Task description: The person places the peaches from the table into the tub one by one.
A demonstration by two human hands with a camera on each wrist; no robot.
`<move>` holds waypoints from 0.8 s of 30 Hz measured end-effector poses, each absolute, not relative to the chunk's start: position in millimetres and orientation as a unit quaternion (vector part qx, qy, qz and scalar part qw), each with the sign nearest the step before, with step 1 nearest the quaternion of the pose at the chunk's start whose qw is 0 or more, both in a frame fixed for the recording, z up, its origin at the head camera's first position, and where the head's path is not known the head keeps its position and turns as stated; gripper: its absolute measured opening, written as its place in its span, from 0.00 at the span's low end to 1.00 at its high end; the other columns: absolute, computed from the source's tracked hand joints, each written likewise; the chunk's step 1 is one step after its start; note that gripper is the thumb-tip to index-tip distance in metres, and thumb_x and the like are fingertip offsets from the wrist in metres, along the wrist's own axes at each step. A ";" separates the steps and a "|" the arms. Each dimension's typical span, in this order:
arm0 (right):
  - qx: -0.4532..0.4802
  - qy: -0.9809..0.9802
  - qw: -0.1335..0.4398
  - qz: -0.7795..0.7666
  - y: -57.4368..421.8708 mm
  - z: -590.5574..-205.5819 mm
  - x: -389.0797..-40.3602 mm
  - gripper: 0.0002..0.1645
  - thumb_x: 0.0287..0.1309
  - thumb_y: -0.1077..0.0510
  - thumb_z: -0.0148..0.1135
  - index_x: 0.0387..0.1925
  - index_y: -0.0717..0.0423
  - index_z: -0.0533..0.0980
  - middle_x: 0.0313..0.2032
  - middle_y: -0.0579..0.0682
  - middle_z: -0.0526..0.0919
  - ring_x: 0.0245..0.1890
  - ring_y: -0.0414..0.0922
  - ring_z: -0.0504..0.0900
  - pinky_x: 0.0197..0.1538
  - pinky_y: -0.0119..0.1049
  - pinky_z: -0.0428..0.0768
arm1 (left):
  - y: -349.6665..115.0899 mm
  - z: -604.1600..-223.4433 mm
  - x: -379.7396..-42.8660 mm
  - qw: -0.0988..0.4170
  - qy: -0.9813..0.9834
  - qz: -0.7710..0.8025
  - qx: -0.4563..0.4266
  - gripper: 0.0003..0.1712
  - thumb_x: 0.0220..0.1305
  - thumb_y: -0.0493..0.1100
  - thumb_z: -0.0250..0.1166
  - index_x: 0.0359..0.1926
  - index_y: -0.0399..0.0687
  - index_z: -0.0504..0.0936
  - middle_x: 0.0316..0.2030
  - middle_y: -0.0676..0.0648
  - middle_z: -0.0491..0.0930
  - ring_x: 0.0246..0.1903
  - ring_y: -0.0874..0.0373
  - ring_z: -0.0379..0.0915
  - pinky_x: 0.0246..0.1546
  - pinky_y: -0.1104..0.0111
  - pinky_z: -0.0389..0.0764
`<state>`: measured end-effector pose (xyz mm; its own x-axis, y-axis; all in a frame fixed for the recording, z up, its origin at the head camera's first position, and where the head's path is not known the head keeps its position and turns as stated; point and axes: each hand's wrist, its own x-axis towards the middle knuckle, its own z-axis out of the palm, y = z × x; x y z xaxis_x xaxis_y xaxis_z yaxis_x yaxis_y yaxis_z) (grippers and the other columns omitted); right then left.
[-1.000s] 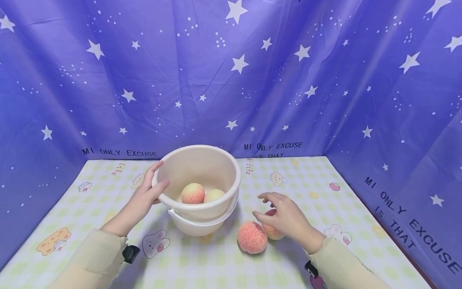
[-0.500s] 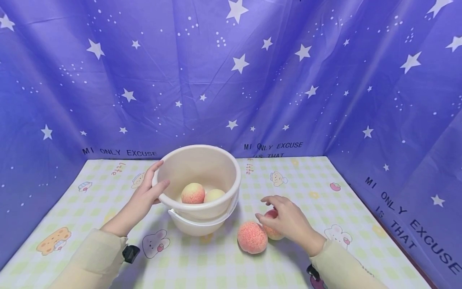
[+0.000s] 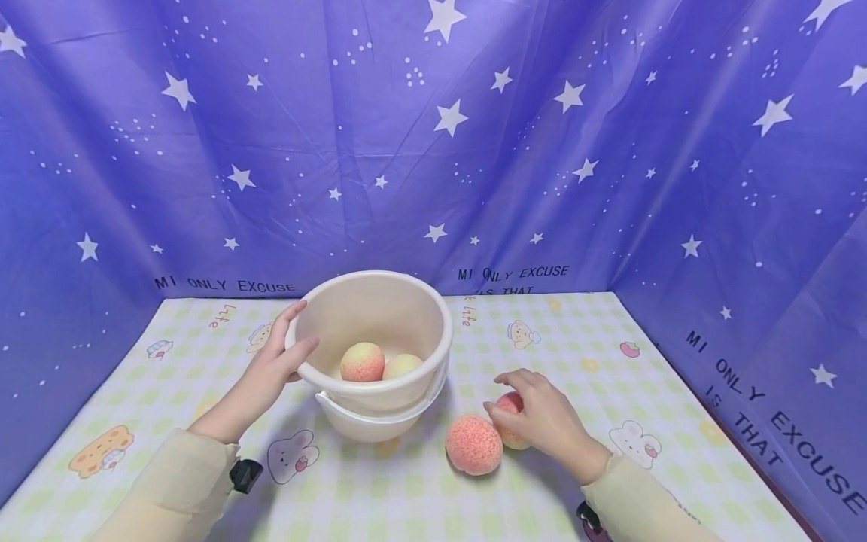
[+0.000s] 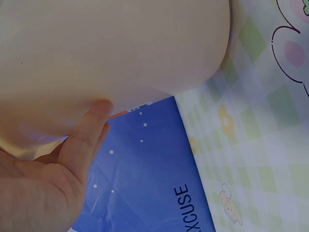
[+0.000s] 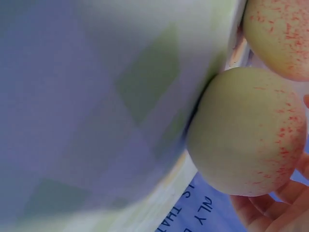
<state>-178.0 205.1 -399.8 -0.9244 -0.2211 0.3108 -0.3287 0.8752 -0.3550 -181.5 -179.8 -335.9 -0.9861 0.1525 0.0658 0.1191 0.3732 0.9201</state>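
Note:
My left hand point(image 3: 274, 357) grips the rim of a white bucket point(image 3: 372, 309) at its left side, thumb over the edge and fingers along the outside wall. In the left wrist view, fingertips press against the bucket wall point(image 4: 145, 48). Inside the bucket lie a yellow and red peach point(image 3: 362, 363) and a paler yellow peach point(image 3: 403, 366). My right hand point(image 3: 545, 414) curls over a peach point(image 3: 512, 433) on the table, partly hiding it; the right wrist view shows fingers against that peach point(image 5: 246, 135). Another pinkish peach point(image 3: 474, 446) lies just left of it.
The bucket's white handle point(image 3: 379, 418) hangs down at its front. A green and white checked cloth point(image 3: 379, 504) with cartoon prints covers the table. Purple star-printed curtains point(image 3: 379, 135) stand around the back and both sides.
My right hand has shifted slightly to the right, its fingers now lower around the peach, more of which shows. My left hand, the bucket and the peaches stay in place.

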 end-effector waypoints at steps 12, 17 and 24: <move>0.125 -0.966 0.108 0.197 208.1 -409.4 -180.8 0.23 0.55 0.42 0.68 0.47 0.51 0.82 0.47 0.49 0.85 0.50 0.51 0.83 0.49 0.48 0.84 | -179.3 -335.0 -181.1 0.015 0.824 0.559 0.085 0.41 0.75 0.51 0.49 0.79 0.58 0.38 0.77 0.35 0.39 0.68 0.34 0.62 0.62 0.47 0.77; 0.122 -0.967 0.101 0.199 208.7 -410.4 -182.1 0.23 0.55 0.42 0.68 0.47 0.51 0.82 0.47 0.48 0.85 0.48 0.50 0.83 0.47 0.46 0.84 | -179.6 -335.2 -181.2 0.015 0.824 0.560 0.084 0.41 0.75 0.52 0.49 0.79 0.59 0.38 0.77 0.35 0.40 0.67 0.34 0.63 0.61 0.47 0.77; 0.108 -0.971 0.079 0.199 208.0 -410.3 -181.9 0.23 0.56 0.41 0.67 0.47 0.51 0.82 0.48 0.49 0.85 0.49 0.50 0.83 0.48 0.47 0.84 | -179.9 -335.4 -181.5 0.016 0.825 0.559 0.085 0.41 0.75 0.52 0.49 0.79 0.58 0.38 0.77 0.35 0.40 0.68 0.34 0.62 0.62 0.46 0.76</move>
<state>-181.9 208.0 -410.3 -0.9642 -0.1784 0.1961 -0.2411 0.8974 -0.3694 -181.5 -179.9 -335.4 -0.9849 0.1591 0.0688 0.1228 0.3604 0.9247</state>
